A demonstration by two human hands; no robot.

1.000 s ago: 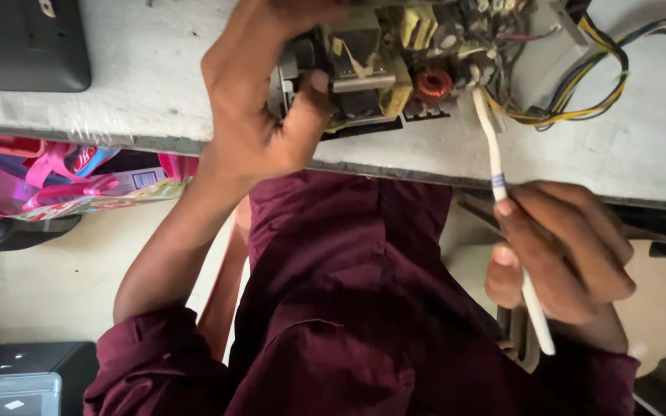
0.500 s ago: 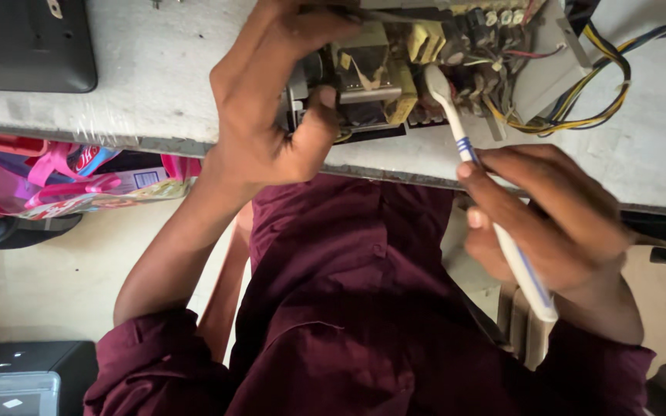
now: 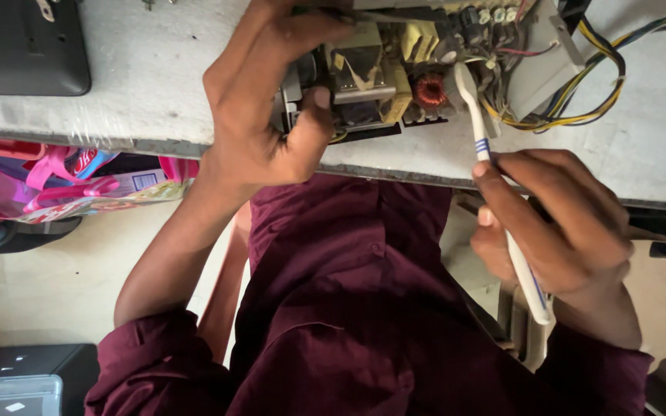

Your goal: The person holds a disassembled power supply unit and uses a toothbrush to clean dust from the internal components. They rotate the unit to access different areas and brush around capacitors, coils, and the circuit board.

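**Two hands at an opened power supply unit**

The left hand (image 3: 267,115) is closed around the near edge of the power supply unit (image 3: 395,69), with the thumb pressed on its side and the fingers curled over the top. The unit lies on the white table (image 3: 148,85), close to the table's front edge, and its inside parts are open to see — a copper coil (image 3: 430,90), yellow blocks and small dark components. A bundle of yellow and black wires (image 3: 580,100) comes out of the unit and loops to the right over the table.

The right hand (image 3: 553,223) is closed on a white toothbrush (image 3: 481,146) with a blue band, holding it at the middle of the handle. The brush head points up and reaches the edge of the unit, just beside the copper coil; I cannot tell if the bristles touch the parts.

A dark flat device (image 3: 25,46) rests at the far left of the table. Under the table — a pink and colourful bag (image 3: 63,185).
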